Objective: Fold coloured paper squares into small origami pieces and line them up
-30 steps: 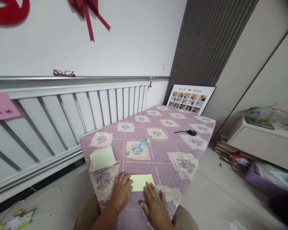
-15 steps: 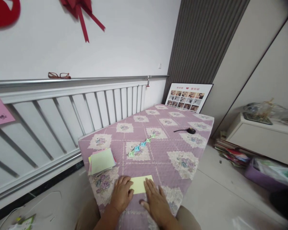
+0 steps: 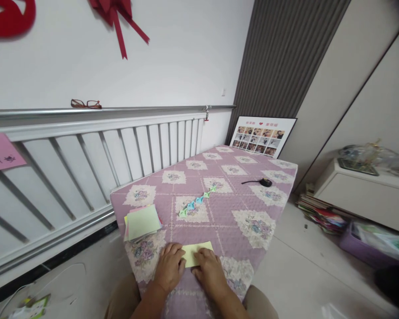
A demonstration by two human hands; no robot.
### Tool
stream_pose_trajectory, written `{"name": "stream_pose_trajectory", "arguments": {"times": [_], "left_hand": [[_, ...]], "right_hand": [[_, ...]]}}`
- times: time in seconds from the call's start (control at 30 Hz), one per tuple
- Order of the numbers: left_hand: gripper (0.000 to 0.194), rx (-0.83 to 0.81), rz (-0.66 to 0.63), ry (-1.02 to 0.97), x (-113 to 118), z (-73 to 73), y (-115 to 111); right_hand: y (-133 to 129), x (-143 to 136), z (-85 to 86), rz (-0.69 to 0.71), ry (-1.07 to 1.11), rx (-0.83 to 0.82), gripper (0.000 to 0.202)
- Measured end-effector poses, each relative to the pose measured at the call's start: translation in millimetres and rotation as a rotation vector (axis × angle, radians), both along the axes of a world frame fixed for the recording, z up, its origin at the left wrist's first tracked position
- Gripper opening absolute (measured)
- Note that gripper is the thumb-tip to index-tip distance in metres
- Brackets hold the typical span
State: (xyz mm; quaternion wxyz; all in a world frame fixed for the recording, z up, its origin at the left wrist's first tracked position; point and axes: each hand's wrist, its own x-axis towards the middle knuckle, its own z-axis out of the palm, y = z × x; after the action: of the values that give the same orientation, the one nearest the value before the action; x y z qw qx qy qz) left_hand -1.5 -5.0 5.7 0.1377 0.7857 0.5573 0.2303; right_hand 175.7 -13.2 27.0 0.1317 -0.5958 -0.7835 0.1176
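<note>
Yellow paper (image 3: 190, 256): our right hand (image 3: 210, 269) went from flat to curled on it; left hand (image 3: 170, 265) bent at its left end; likely better pinned, can't tell if pinching.

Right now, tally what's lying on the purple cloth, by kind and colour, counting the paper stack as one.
Yellow sheet: 1
Paper stack: 1
Blue folded pieces: 2
Green folded pieces: 3
Black item with strap: 1
Total: 8
</note>
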Motion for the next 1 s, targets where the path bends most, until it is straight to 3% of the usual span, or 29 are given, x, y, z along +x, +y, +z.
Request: {"name": "stream_pose_trajectory", "arguments": {"times": [0.2,0.53,0.7,0.8,1.0], "left_hand": [[0.046,-0.045,-0.014,0.018,0,-2.3,1],[0.03,0.035,-0.059,-0.017,-4,-8.6,3],[0.049,0.146,0.136,-0.096,-8,-26.4,4],[0.059,0.176,0.176,-0.117,-10,-33.3,4],[0.054,0.157,0.133,-0.071,-8,-27.7,2]], "right_hand": [[10,4,-4.8,0.006,-0.044,-0.014,0.021],[5,-2,3.5,-0.017,0.038,-0.016,0.023],[15,6,13.2,-0.122,0.269,-0.052,0.024],[23,8,14.7,-0.22,0.475,-0.112,0.028],[24,-3,-9.8,-0.368,0.818,-0.312,0.038]]}}
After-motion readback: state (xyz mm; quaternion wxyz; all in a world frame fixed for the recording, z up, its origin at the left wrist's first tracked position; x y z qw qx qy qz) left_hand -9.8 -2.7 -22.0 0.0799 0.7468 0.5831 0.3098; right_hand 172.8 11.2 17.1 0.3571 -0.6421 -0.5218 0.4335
